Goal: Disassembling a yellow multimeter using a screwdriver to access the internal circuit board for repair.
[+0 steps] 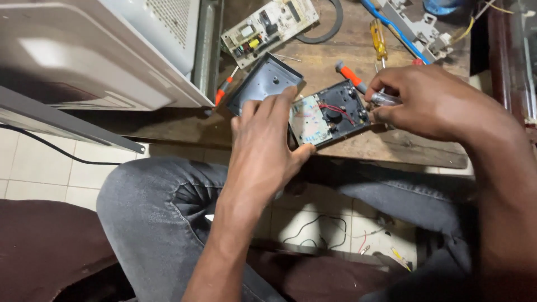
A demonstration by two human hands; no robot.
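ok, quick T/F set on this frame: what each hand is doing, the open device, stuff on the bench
1. The left hand steadies the opened black device at the edge of the wooden bench. True.
2. The right hand is empty. False: its fingers pinch a clear-handled tool at the device.
3. The device's detached dark cover lies on the floor. False: it lies on the bench, next to the device.
4. A loose circuit board lies on the bench beyond the cover. True.
5. A yellow-handled screwdriver lies on the bench. True.
6. The white appliance stands right of the device. False: it is on the left.
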